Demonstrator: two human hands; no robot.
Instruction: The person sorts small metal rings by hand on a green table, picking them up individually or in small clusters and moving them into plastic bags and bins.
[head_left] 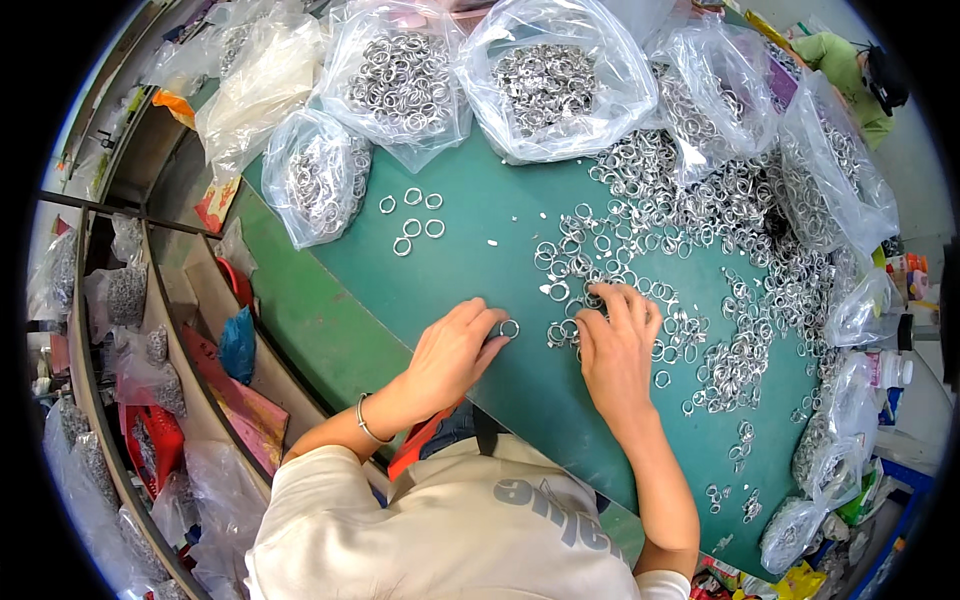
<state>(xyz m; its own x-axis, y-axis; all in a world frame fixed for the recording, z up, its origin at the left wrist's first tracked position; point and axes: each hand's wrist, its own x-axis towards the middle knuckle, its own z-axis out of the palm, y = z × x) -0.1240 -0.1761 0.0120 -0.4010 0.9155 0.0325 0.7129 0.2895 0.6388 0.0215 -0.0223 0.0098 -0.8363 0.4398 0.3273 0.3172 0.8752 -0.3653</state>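
My left hand [452,350] is closed, with a silver metal ring [509,328] pinched between thumb and fingertips just above the green tabletop [440,270]. To its right, my right hand [620,345] reaches to the near edge of a loose spread of metal rings [600,245]. Its fingers are bent down among the rings with the thumb close by; what they hold, if anything, is hidden. A small group of separate metal rings [411,197] lies farther off to the left. Small pale bits lie between that group and the spread.
Clear plastic bags full of metal parts [400,85] line the far edge, and more bags [835,180] stand at the right. A deep heap of rings [720,200] covers the far right. Shelving with bags [125,295] stands left. A person in green [845,75] is at the far right.
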